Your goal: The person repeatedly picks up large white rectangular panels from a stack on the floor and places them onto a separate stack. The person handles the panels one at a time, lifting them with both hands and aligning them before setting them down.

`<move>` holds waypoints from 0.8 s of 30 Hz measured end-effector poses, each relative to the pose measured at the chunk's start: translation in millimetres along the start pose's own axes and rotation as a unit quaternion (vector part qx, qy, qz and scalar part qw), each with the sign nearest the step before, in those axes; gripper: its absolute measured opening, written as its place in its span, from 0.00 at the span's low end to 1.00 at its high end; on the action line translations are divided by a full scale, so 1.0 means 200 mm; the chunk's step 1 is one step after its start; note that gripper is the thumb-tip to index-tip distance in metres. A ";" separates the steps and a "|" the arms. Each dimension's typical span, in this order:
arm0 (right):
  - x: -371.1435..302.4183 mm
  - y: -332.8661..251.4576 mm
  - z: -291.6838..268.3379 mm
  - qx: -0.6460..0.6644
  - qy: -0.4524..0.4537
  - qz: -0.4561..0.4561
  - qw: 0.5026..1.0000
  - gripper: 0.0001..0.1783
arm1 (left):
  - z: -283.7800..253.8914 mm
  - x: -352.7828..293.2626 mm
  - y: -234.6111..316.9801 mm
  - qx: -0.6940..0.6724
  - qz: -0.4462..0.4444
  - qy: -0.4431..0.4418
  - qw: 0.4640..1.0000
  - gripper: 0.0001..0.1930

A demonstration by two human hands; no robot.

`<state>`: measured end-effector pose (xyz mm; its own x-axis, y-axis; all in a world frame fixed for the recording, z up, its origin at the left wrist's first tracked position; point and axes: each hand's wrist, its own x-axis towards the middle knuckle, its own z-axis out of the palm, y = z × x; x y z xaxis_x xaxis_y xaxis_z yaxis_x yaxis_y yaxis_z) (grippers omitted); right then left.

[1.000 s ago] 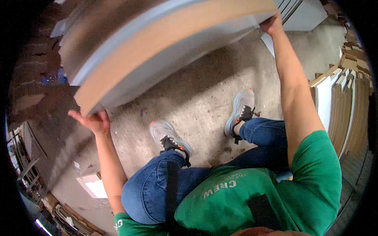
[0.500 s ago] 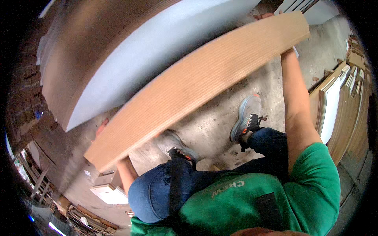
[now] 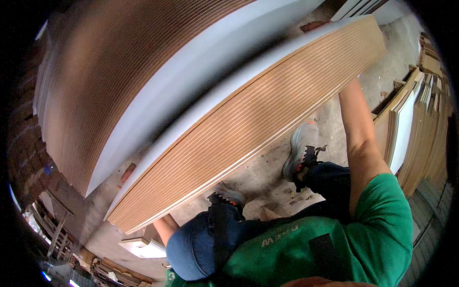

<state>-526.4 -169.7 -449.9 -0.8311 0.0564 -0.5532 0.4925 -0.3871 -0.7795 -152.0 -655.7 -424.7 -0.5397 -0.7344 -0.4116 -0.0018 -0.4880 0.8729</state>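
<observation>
- Left hand (image 3: 127, 172) grasping one end of a held stack of boards (image 3: 248, 124); only fingers show past the far edge, palm hidden
- Right hand (image 3: 313, 26) grasping the other end, fingers dark along the far side, thumb out of sight; forearm (image 3: 356, 115) runs beneath the near edge
- Held stack: many thin brown-edged sheets, pale face turned away from the body; slants from lower left to upper right, above floor and shoes, edges fairly even
- Done, by the look of it: stack gathered into one load and up in both hands, with no loose sheet seen slipping out
- Left undone: load not yet set down; no support shows under it
- Just beyond, larger stack (image 3: 95, 105) of like sheets, pale face toward the load; dark gap between the two along most of their length, and no contact that I can make out
- Below, concrete floor (image 3: 267, 172), right shoe (image 3: 302, 146) mostly visible, left shoe (image 3: 228, 195) partly covered
- Farther out: upright boards (image 3: 418, 129) on the right, open carton (image 3: 143, 246) at lower left
</observation>
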 end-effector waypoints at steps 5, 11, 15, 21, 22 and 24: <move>-0.02 -0.03 -0.01 -0.003 -0.002 0.020 1.000 0.23 | -0.03 -0.11 0.08 0.022 -0.010 0.043 0.999 0.31; -0.21 -0.22 -0.13 -0.003 0.033 0.039 0.999 0.23 | 0.01 -0.26 0.22 0.062 -0.065 0.081 0.993 0.30; -0.50 -0.32 -0.24 0.003 0.082 0.075 0.994 0.22 | 0.07 -0.41 0.44 0.087 -0.106 0.091 0.986 0.29; -0.98 -0.55 -0.47 0.008 0.099 0.121 0.988 0.22 | 0.69 -0.64 0.89 0.136 -0.153 0.181 0.962 0.29; -1.06 -0.61 -0.48 0.008 0.114 0.130 0.985 0.23 | 0.69 -0.63 0.99 0.158 -0.151 0.138 0.966 0.28; -1.26 -0.79 -0.46 0.012 0.144 0.140 0.980 0.25 | 0.95 -0.72 1.19 0.220 -0.155 0.119 0.956 0.27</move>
<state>-370.9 -37.8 -215.0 -0.5564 0.2010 -0.8063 0.6815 -0.4448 -0.5811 -234.9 -575.5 -107.6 -0.2487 -0.6996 -0.6698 -0.5124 -0.4918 0.7040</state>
